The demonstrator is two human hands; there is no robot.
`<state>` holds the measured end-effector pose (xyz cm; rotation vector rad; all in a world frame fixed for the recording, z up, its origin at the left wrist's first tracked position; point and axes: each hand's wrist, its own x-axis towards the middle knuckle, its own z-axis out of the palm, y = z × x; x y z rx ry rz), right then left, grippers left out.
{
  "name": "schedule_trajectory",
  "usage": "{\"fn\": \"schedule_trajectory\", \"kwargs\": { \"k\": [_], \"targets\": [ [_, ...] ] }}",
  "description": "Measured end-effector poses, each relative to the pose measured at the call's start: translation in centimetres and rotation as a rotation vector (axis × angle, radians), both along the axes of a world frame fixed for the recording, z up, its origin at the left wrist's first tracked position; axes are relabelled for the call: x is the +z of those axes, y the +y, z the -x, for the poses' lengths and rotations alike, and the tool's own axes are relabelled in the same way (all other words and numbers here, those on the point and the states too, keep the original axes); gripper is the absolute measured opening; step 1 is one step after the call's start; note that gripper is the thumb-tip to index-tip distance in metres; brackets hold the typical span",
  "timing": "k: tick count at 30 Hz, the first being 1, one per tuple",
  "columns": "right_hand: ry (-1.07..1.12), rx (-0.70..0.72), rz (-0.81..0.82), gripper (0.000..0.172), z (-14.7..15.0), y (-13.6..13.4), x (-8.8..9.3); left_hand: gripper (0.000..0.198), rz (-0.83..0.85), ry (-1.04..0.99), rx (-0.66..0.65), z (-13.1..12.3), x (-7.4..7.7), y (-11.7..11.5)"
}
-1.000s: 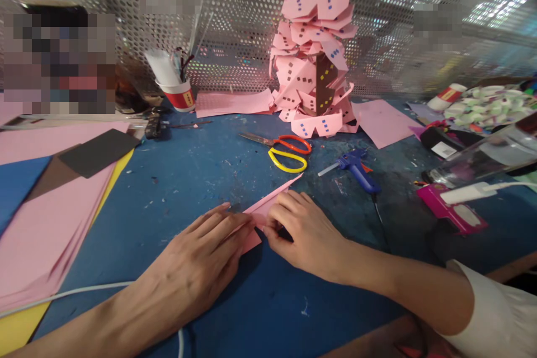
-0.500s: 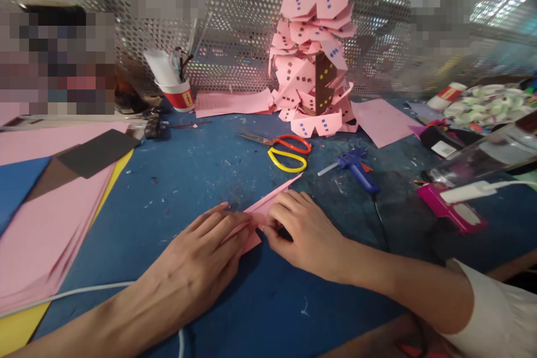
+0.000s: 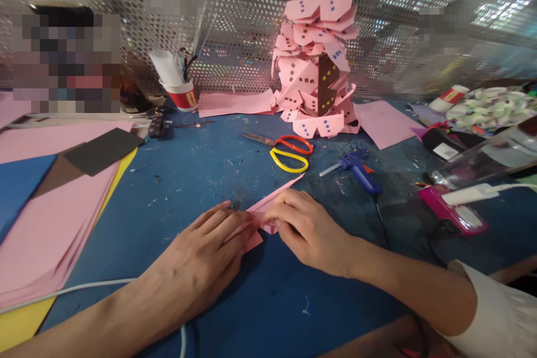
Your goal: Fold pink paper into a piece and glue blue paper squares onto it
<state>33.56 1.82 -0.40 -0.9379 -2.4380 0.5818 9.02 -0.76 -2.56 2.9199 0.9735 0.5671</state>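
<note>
A folded pink paper piece [image 3: 268, 207] lies on the blue table [image 3: 201, 173] in front of me. My left hand [image 3: 201, 257] lies flat on its left part, fingers stretched out and pressing it down. My right hand [image 3: 306, 229] curls over the paper's right part, with its fingers pinching a small flap at the fold. One pointed corner of the paper sticks out toward the scissors.
Red and yellow scissors [image 3: 289, 152] and a blue glue gun [image 3: 356, 168] lie just beyond the paper. A tall pile of folded pink pieces [image 3: 316, 61] stands at the back. Paper sheets [image 3: 54, 201] are stacked at left; a cup [image 3: 181, 95] and a pink device [image 3: 455, 213] sit nearby.
My right hand's fingers have lifted a small flap of the pink paper and shifted slightly left. My left hand stays pressed on the paper.
</note>
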Motion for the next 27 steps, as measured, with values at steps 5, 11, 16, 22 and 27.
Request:
{"fn": "schedule_trajectory", "kwargs": {
  "k": [5, 11, 16, 22, 27],
  "targets": [
    [-0.117, 0.060, -0.063, 0.027, -0.08, -0.03, -0.24, 0.035, 0.009, 0.007, -0.003, 0.02, -0.07, 0.03],
    [-0.180, 0.076, -0.116, 0.030, -0.04, -0.11, -0.22, 0.035, 0.001, -0.017, 0.009, -0.23, 0.16, -0.04],
    [-0.213, 0.099, -0.206, 0.028, 0.07, -0.06, -0.17, 0.033, 0.000, -0.023, 0.007, -0.34, 0.21, 0.05],
    [-0.231, 0.125, -0.230, 0.026, -0.27, -0.06, -0.16, 0.035, -0.007, -0.012, 0.004, -0.21, 0.19, -0.01],
    [-0.244, 0.153, -0.227, 0.026, -0.71, -0.04, -0.12, 0.036, -0.012, -0.011, 0.002, -0.18, 0.15, -0.03]
  ]
}}
